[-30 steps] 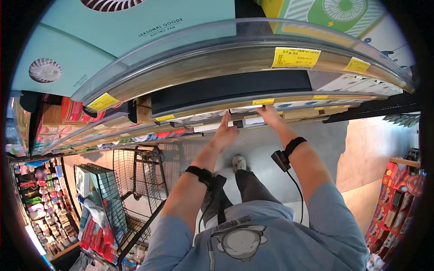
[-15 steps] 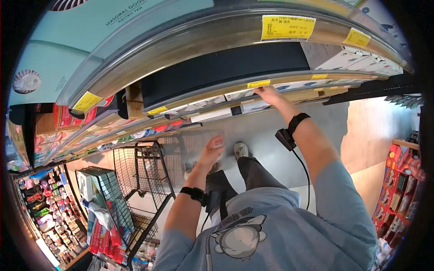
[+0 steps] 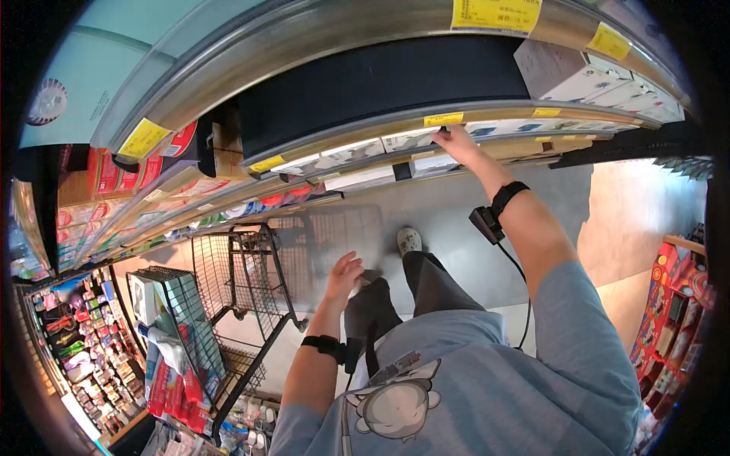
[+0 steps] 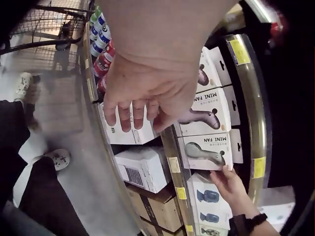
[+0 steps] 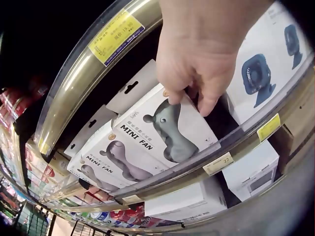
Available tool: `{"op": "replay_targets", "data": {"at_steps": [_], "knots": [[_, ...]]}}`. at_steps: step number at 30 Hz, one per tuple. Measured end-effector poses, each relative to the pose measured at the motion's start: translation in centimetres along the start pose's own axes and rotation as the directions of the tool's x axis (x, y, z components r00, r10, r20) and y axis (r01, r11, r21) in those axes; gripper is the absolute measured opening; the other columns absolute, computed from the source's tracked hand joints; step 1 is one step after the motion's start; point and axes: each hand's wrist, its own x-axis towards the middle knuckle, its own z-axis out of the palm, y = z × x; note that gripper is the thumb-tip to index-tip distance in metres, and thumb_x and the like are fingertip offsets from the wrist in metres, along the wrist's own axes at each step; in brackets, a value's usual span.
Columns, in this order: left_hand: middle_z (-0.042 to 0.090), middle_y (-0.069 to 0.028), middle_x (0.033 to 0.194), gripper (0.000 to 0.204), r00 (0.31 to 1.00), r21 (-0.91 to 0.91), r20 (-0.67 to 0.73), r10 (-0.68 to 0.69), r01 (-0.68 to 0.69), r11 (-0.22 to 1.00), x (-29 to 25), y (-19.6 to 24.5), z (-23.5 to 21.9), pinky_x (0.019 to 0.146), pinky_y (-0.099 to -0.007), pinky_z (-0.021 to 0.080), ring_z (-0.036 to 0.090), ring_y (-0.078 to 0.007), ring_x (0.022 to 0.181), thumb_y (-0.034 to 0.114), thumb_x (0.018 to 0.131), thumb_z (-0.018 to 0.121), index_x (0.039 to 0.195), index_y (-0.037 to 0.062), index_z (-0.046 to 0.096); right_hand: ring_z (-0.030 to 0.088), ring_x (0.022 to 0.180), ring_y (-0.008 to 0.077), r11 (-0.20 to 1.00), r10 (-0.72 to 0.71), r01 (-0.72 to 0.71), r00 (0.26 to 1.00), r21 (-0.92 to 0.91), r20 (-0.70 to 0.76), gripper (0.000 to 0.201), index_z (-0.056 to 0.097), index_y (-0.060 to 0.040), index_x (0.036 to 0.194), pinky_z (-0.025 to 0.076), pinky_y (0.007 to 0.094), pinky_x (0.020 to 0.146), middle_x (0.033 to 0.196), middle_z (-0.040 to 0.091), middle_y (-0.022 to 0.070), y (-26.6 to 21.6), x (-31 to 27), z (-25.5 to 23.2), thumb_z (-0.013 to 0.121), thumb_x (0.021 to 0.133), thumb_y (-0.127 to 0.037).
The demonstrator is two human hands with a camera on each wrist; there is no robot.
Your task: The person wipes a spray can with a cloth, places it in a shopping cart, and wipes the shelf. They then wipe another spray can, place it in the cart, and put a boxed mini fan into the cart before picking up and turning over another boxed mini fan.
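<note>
My right hand [image 5: 199, 66] reaches onto a shelf and grips the upper side edge of a white mini fan box [image 5: 145, 130], its fingers curled over the edge. A green animal-shaped fan is printed on that box. Similar mini fan boxes [image 4: 204, 114] with purplish fans stand in line beside it. On its other side is a white box with blue fans [image 4: 209, 199]. My left hand [image 3: 344, 275] hangs in the air away from the shelf, fingers loosely bent and holding nothing.
A metal shelf edge with a yellow price tag [image 3: 498, 14] juts out above my right hand. Boxes with a heater-like picture [image 4: 142, 169] stand on the lower shelf. A black wire shopping cart [image 3: 236, 266] stands at the left, with red packages [image 3: 171, 391] in it.
My left hand has drawn back from the shelf and down toward my body. The right hand stays at the shelf's mini fan boxes while the head view shifts lower.
</note>
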Motion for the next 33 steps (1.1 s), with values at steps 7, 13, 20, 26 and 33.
{"op": "replay_targets", "data": {"at_steps": [7, 13, 20, 26, 33], "knots": [[0.056, -0.0063, 0.122, 0.049, 0.968, -0.033, -0.122, -0.220, 0.217, 0.976, -0.8, -6.3, -2.0, 0.089, -0.0380, 0.043, 0.055, -0.0200, 0.105, 0.017, 0.085, 0.060, 0.131, 0.0125, 0.045, 0.063, 0.089, 0.0285, 0.997, -0.062, 0.054, 0.979, -0.049, -0.192, 0.029, 0.056, -0.0043, 0.113, 0.050, 0.0366, 0.078, 0.098, 0.065, 0.0168, 5.8, -8.7, 3.3, 0.055, 0.088, -0.019], [0.061, -0.0070, 0.110, 0.050, 0.959, 0.271, -0.134, -0.249, 0.277, 0.922, 0.4, -13.9, -3.0, 0.077, -0.0349, 0.046, 0.059, -0.0179, 0.095, 0.019, 0.081, 0.063, 0.128, 0.0103, 0.048, 0.063, 0.085, 0.0343, 0.964, 0.216, -0.189, 0.966, -0.186, 0.139, 0.027, 0.063, -0.0080, 0.105, 0.050, 0.0412, 0.078, 0.090, 0.066, 0.0167, 17.8, -23.2, 9.4, 0.057, 0.083, -0.021], [0.066, -0.0077, 0.088, 0.041, 0.996, 0.472, -0.085, 0.013, 0.029, 0.881, 1.2, -26.9, -3.5, 0.070, -0.0305, 0.048, 0.062, -0.0162, 0.081, 0.022, 0.080, 0.064, 0.118, 0.0065, 0.058, 0.060, 0.096, 0.0358, 0.881, 0.437, -0.303, 0.815, -0.364, 0.380, 0.033, 0.059, -0.0079, 0.113, 0.048, 0.0441, 0.085, 0.100, 0.065, 0.0179, 21.6, -35.8, 15.7, 0.056, 0.083, -0.023], [0.068, -0.0136, 0.096, 0.037, 0.987, 0.623, -0.078, -0.142, 0.159, 0.766, -2.6, -36.9, -1.4, 0.084, -0.0355, 0.047, 0.063, -0.0285, 0.092, 0.024, 0.079, 0.056, 0.112, 0.0064, 0.061, 0.058, 0.101, 0.0349, 0.893, 0.387, -0.196, 0.796, -0.405, 0.466, 0.033, 0.057, -0.0050, 0.113, 0.046, 0.0446, 0.087, 0.107, 0.062, 0.0191, 21.9, -43.2, 21.4, 0.056, 0.085, -0.023], [0.066, -0.0139, 0.100, 0.039, 0.972, 0.701, 0.010, -0.234, 0.161, 0.695, -3.8, -38.7, 1.8, 0.087, -0.0370, 0.047, 0.061, -0.0300, 0.098, 0.024, 0.081, 0.054, 0.115, 0.0069, 0.059, 0.056, 0.105, 0.0364, 0.844, 0.518, -0.320, 0.691, -0.429, 0.504, 0.031, 0.057, -0.0052, 0.113, 0.044, 0.0449, 0.091, 0.111, 0.059, 0.0192, 25.2, -46.7, 22.2, 0.053, 0.087, -0.022]]}}
